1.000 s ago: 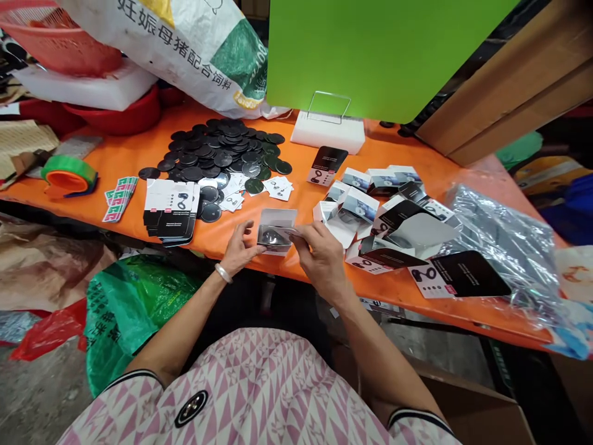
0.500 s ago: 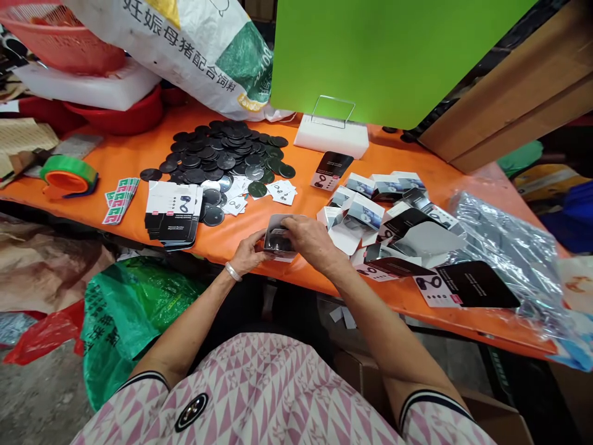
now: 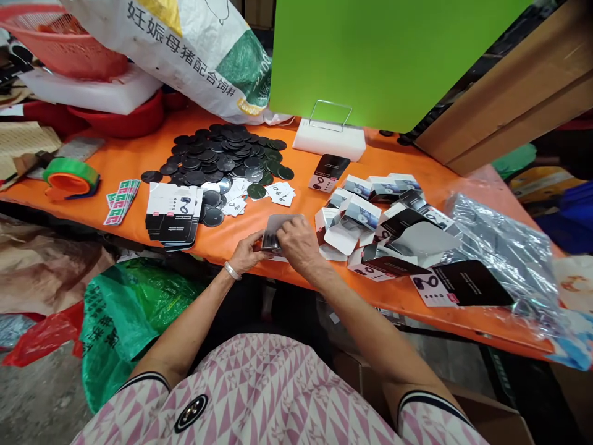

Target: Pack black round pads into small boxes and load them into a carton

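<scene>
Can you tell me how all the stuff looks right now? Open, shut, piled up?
Left hand, holding the card's edge.
Right hand, fingers pressed on the card.
Glossy grey card, held above the table.
Black discs, heaped together.
Printed cards, stacked.
White boxes, open, scattered.
Plastic bag, crumpled.

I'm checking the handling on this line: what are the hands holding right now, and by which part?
A small package: the left hand grips its left edge, while the right hand covers its lower right side from above.
</scene>
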Action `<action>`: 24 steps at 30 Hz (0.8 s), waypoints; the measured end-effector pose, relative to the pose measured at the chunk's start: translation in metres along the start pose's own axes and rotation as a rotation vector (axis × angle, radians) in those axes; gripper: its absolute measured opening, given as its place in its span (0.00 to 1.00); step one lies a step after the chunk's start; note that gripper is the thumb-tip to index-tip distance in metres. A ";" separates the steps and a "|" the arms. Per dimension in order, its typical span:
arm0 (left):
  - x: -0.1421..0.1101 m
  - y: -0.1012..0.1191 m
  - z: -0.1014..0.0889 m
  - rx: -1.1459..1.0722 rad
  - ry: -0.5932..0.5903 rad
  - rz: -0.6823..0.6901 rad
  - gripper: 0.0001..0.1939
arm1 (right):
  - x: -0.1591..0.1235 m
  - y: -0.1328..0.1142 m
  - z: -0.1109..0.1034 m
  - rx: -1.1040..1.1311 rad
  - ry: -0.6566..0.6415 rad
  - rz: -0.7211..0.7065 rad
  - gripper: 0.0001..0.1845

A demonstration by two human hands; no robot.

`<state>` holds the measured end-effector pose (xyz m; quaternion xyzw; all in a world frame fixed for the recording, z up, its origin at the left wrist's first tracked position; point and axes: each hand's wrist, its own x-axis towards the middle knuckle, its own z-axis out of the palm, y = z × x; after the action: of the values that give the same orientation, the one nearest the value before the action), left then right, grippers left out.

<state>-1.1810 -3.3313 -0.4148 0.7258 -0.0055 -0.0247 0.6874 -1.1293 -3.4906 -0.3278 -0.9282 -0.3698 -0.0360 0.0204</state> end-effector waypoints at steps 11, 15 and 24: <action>-0.002 0.009 0.002 -0.256 0.022 0.023 0.34 | -0.054 0.031 0.029 0.790 0.540 0.403 0.15; 0.008 0.010 0.023 -0.318 0.084 -0.023 0.26 | -0.046 0.030 0.064 1.445 0.323 0.482 0.27; 0.014 0.009 0.035 -0.235 0.240 -0.044 0.20 | -0.048 0.025 0.057 0.976 0.280 -0.031 0.22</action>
<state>-1.1680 -3.3673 -0.4085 0.6383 0.0954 0.0468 0.7624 -1.1436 -3.5382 -0.3884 -0.7911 -0.3510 0.0167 0.5007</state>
